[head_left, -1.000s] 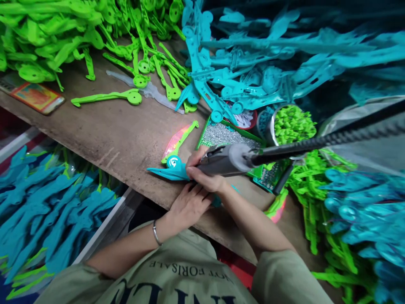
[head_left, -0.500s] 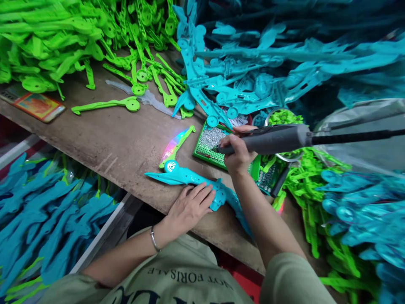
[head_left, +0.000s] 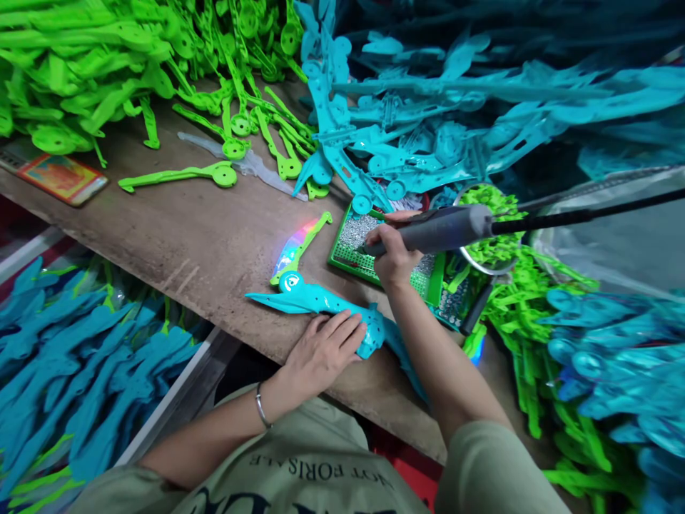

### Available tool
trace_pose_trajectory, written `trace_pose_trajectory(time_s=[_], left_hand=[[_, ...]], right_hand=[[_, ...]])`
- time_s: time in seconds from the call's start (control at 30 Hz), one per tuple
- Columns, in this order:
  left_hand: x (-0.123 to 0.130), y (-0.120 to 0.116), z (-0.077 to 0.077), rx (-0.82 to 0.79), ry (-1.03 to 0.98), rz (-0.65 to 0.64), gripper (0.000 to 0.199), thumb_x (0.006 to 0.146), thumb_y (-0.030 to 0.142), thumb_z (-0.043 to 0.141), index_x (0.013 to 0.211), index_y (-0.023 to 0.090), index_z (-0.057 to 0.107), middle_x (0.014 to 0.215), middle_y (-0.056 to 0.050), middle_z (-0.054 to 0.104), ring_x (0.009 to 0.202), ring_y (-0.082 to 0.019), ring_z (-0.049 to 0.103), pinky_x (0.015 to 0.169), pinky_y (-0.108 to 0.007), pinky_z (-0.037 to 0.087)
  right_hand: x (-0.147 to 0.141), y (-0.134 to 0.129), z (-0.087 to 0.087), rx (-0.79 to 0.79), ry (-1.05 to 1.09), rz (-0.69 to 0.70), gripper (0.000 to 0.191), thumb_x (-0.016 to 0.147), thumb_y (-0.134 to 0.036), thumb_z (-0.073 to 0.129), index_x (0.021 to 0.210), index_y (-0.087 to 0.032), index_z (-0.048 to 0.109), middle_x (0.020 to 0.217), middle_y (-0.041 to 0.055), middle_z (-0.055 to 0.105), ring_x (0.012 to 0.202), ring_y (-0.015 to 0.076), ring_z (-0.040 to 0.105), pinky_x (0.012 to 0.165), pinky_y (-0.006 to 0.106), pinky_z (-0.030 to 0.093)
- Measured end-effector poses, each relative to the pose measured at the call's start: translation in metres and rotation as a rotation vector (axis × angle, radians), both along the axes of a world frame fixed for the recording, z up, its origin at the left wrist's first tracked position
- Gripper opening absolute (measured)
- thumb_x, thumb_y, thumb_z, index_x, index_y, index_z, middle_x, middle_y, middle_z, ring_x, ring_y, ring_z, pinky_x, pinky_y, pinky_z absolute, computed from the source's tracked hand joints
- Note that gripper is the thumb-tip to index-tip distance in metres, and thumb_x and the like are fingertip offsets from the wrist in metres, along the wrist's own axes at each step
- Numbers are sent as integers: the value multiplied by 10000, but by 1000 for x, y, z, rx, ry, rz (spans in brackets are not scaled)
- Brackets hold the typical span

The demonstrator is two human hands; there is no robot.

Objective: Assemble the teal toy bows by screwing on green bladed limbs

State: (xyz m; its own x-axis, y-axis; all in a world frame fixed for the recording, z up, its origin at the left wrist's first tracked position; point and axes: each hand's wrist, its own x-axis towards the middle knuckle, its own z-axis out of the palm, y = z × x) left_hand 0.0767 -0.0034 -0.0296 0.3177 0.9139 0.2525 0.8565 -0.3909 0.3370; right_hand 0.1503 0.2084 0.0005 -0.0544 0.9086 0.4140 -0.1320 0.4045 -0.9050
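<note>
Blue part (head_left: 377, 325) lies flat near the front edge of the surface (head_left: 214, 221), pointed end left

Long axis: from the tip at left, slanting down toward the worker at right, roughly parallel to the front edge; the right-hand portion is partly masked by the right forearm. A lit green-framed piece (head_left: 292, 246) rises up and rightward from the disc near the tip.

Left grip (head_left: 325, 351): unclenched, palm down, fingers laid across the blue part's mid-length. Right grip (head_left: 396, 257): closed around a grey power driver (head_left: 449, 230), whose nose points left over the green tray (head_left: 345, 255) of small silvery pieces. Whether the nose touches them cannot be told. The driver's cord runs off right.
</note>
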Motion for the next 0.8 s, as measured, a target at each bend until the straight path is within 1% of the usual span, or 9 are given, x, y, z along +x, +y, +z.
trace_pose_trajectory(time_s=[0.13,0.23,0.33,0.4,0.5,0.57,0.67,0.73,0.8], left_hand=[[0,0,-1,-15,-14,-4,487,1023,390,589,1469,203,532,1501,-103,587,1421,-239,505,1100,-407,460],[0,0,-1,-11,-20,-4,485,1022,394,591,1463,198,537,1501,-107,586,1421,-242,505,1101,-409,457],[1,0,-2,-11,-23,-1,502,1012,396,608,1463,189,532,1500,-108,587,1423,-241,502,1099,-409,456],[2,0,-2,-12,-22,3,494,1015,398,602,1458,190,535,1502,-107,585,1420,-239,503,1091,-406,455],[2,0,0,-21,-27,5,474,1034,394,569,1458,188,530,1502,-106,582,1410,-233,505,1079,-402,449],[3,1,1,-29,-49,-4,481,1042,397,551,1468,179,513,1491,-107,586,1410,-226,498,1065,-395,450],[3,1,2,-29,-94,-8,446,1046,382,548,1441,174,528,1437,-103,613,1402,-219,495,1060,-382,443],[4,0,1,-32,-110,3,374,1047,331,551,1390,185,561,1370,-92,645,1367,-219,520,1052,-382,443],[5,0,-1,-42,-111,16,306,1044,280,548,1336,203,593,1304,-79,670,1312,-226,552,1015,-388,459]], right_hand=[[0,1,-2,15,-41,-3,227,803,-416,706,896,-260,569,528,-94,513,438,136,543,539,319,500],[-1,2,-4,8,-76,-26,237,806,-442,689,894,-260,565,534,-91,514,442,138,543,548,325,501],[-1,2,-1,-12,-73,-28,247,791,-445,695,900,-258,577,526,-91,519,443,139,541,537,321,493],[-1,0,6,-6,-50,-24,233,780,-407,708,909,-256,586,527,-89,528,442,139,540,528,317,488],[-6,-12,26,38,11,-15,193,778,-354,694,909,-266,583,525,-87,514,423,140,512,504,319,478],[-13,-27,41,68,25,34,152,798,-367,662,868,-272,567,512,-84,471,407,141,484,485,326,471],[-27,-56,56,57,28,189,166,839,-419,634,830,-269,563,512,-72,445,408,146,481,474,338,473],[-37,-73,56,12,51,296,176,851,-431,652,886,-272,586,531,-67,487,433,153,503,495,346,490],[-45,-84,49,-39,58,384,188,866,-429,677,943,-278,596,559,-63,534,473,161,536,522,346,501]])
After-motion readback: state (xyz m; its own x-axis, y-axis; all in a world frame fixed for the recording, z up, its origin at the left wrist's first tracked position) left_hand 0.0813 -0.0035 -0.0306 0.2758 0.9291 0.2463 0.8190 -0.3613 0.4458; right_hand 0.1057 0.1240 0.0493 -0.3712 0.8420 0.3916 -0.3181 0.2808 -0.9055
